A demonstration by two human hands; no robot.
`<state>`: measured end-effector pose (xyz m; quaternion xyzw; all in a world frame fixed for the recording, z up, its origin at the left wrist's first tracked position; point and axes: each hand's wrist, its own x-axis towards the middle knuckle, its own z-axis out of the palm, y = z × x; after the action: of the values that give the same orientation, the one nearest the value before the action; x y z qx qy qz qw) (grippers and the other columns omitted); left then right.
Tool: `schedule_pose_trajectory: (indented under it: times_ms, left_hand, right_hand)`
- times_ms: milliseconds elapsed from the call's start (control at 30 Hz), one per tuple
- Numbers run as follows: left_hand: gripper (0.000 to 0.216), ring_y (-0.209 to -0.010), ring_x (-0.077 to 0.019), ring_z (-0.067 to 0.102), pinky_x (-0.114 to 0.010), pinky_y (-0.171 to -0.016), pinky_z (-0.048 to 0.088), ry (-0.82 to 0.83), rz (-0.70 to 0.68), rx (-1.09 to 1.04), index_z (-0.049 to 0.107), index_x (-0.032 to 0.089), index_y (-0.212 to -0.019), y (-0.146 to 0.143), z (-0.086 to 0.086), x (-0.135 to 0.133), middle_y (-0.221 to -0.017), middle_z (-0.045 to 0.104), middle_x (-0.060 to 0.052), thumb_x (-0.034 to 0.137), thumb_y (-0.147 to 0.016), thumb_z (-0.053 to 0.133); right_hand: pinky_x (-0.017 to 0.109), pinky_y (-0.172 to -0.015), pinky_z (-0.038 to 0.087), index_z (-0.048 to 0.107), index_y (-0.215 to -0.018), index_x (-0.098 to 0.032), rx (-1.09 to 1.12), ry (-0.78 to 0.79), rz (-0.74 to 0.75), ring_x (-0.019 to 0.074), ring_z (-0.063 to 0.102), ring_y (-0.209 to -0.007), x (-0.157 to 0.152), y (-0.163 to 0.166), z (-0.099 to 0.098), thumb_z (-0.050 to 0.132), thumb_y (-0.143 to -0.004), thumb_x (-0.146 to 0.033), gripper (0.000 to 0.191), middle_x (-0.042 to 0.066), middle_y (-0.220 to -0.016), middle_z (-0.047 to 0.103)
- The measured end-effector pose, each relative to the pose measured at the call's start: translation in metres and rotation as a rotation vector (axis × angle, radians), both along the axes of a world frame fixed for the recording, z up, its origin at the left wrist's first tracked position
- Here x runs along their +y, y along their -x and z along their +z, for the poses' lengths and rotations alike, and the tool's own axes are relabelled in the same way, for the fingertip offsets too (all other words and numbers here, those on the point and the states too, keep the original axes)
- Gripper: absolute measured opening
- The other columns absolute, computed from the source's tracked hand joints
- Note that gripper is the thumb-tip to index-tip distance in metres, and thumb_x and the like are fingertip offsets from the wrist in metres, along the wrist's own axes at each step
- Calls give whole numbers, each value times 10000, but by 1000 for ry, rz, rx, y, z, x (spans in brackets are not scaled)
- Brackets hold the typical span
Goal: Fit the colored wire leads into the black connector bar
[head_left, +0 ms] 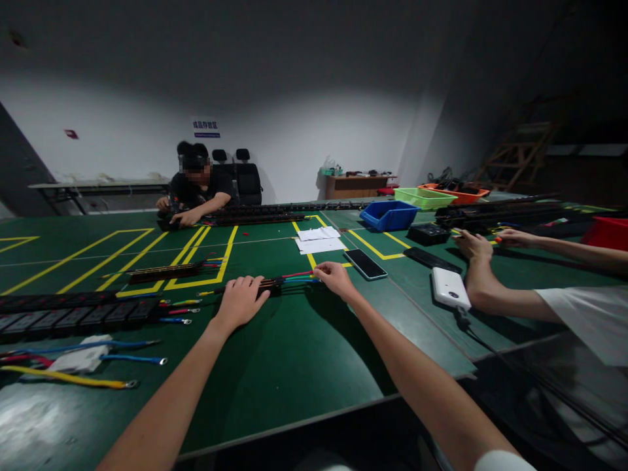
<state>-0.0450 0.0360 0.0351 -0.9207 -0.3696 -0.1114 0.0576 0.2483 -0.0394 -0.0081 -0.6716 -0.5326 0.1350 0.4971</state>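
Note:
My left hand (pixel 240 301) lies over a slim black strip (pixel 275 288) with copper-coloured lines, its fingers curled over the strip and the thumb along the near side. Out of the strip's right end run red, blue and green wires (pixel 299 278). My right hand (pixel 334 278) pinches the wire ends between thumb and fingers; the tips are hidden. A similar black strip (pixel 167 271) with coloured wires rests beyond my left hand. Further left, black socket units (pixel 83 319) lie in a row, with ring-ended wires coming out of their right end.
The green table (pixel 275 379) carries yellow tape outlines. Near my right hand lie a phone (pixel 366 264), papers (pixel 320 239) and a white power bank (pixel 449 288) with a cable. Blue (pixel 390 216) and green (pixel 424 198) bins stand behind. One co-worker (pixel 201 190) sits opposite; another's hands (pixel 475 247) work at right.

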Motion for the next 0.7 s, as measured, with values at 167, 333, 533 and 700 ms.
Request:
schedule_pose_trajectory:
  times_ms: [167, 333, 533, 700]
  left_hand:
    - [570, -1159, -310, 602, -474, -997, 427, -27, -6, -8, 575, 155, -1400, 0, -2, 0, -1271, 673, -158, 517, -1022, 347]
    - [576, -1176, -306, 600, -472, -1011, 426, -5, -3, 1, 559, 156, -1420, 0, -1, 0, -1293, 667, -161, 514, -1024, 343]
    - [577, -1181, -307, 600, -481, -1022, 428, 29, 0, 0, 561, 148, -1415, -1, 3, -3, -1301, 666, -165, 512, -1020, 348]
    - [570, -1183, -306, 600, -479, -1021, 424, 33, 0, -2, 559, 159, -1415, -1, 4, -3, -1302, 667, -162, 509, -1017, 350]
  right_hand:
    - [246, -565, 399, 783, -909, -141, -28, 26, -41, 163, 600, -641, 0, 2, 1, 632, -804, -385, 306, 49, -726, 715]
    - [251, -569, 391, 788, -912, -145, -34, 50, -32, 168, 602, -653, -2, 2, 3, 627, -820, -414, 326, 54, -742, 717]
    - [250, -549, 364, 761, -859, -146, -32, 52, -10, 157, 569, -617, -3, 0, 1, 620, -843, -460, 344, 41, -703, 687]
    - [255, -569, 383, 729, -828, -162, -47, -59, -25, 161, 560, -628, -4, 7, 7, 594, -870, -452, 323, 38, -702, 669]
